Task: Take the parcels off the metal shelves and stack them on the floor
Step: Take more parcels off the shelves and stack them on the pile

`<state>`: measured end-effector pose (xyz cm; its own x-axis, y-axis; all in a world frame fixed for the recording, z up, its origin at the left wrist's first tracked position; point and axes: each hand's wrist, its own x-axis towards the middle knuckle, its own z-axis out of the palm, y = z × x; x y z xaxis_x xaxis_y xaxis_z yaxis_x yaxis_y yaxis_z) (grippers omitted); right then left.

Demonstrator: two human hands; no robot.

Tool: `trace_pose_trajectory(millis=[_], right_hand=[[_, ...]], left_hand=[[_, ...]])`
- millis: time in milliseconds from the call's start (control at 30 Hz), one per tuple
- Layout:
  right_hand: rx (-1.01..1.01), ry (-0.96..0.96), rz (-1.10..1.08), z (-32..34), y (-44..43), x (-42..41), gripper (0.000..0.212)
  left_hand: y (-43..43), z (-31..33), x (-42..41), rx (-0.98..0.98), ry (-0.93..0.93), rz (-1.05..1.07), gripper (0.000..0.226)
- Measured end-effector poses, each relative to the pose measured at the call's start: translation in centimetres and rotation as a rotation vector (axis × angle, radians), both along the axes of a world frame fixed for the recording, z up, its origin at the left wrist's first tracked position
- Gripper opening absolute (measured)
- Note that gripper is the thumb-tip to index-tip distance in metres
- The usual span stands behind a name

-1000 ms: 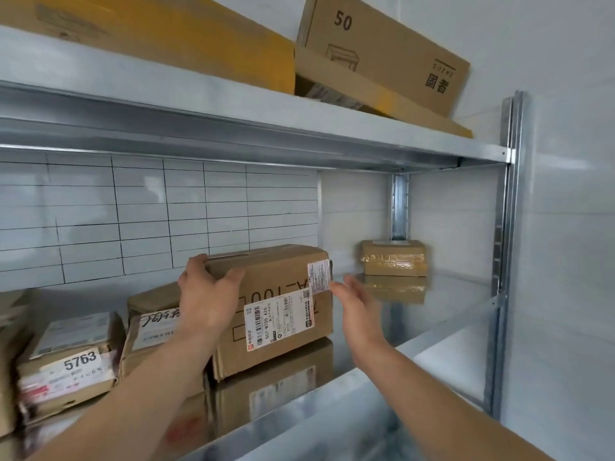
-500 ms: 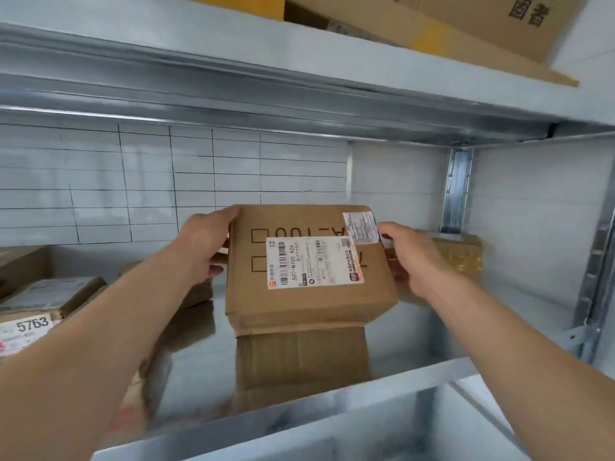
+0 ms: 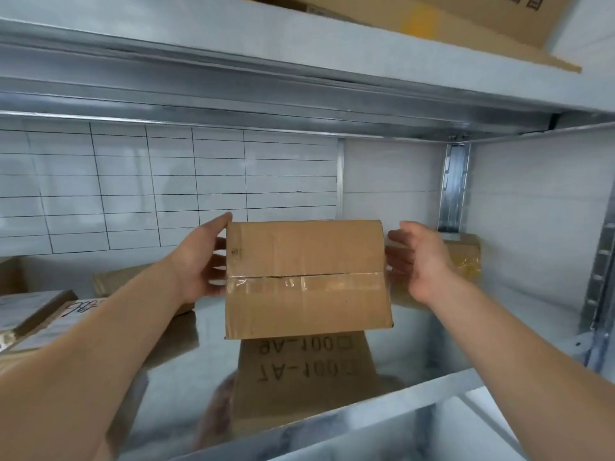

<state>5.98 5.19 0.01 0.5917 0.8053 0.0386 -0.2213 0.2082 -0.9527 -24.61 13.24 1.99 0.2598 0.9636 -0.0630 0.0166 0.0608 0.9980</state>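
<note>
I hold a brown cardboard parcel (image 3: 306, 277) in the air just above the shiny metal shelf (image 3: 186, 371). Its taped seam faces me, and its printed underside is mirrored in the shelf below. My left hand (image 3: 199, 257) grips its left side with the thumb over the top edge. On the opposite side, my right hand (image 3: 419, 261) clasps the parcel, fingers curled against the cardboard. A small parcel wrapped in yellowish tape (image 3: 466, 257) sits at the back right corner, partly hidden by my right hand.
More parcels (image 3: 33, 311) lie at the left end of the shelf, and a flat one (image 3: 116, 277) sits behind my left forearm. The upper shelf (image 3: 266, 61) hangs close overhead with large boxes (image 3: 482, 18) on it. A steel upright (image 3: 599, 277) stands at the right.
Both hands closed on the parcel, lifted it off the one beneath and brought it to the middle. It has since tipped, so the taped face shows instead of the label.
</note>
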Motion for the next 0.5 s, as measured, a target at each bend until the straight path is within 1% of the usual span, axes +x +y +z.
trace_pose_trajectory(millis=[67,167,333,367,433,467,500], right_hand=[[-0.051,0.001,-0.034,-1.4,0.6,0.8,0.042],[-0.117,0.043,0.051,-3.1,1.0,1.2,0.042],[-0.151,0.034,0.108,-4.5,2.0,0.5,0.060],[-0.139,0.033,0.129,-4.3,1.8,0.1,0.058],[-0.040,0.005,0.159,-3.3,1.3,-0.2,0.039],[0.046,-0.018,0.152,-2.7,1.0,0.1,0.036],[0.127,-0.023,0.103,-1.8,0.7,0.4,0.041]], left_hand=[[0.9,-1.2,0.4,-0.037,0.014,-0.038,0.059],[1.8,-2.7,0.7,-0.074,0.024,-0.068,0.070],[1.7,-3.7,1.4,-0.096,0.021,-0.082,0.068],[1.6,-3.6,1.7,-0.100,0.011,-0.088,0.066],[0.7,-2.6,2.4,-0.040,-0.057,-0.148,0.056],[0.4,-1.8,2.7,0.037,-0.114,-0.178,0.049],[0.3,-0.9,3.0,0.115,-0.190,-0.182,0.045]])
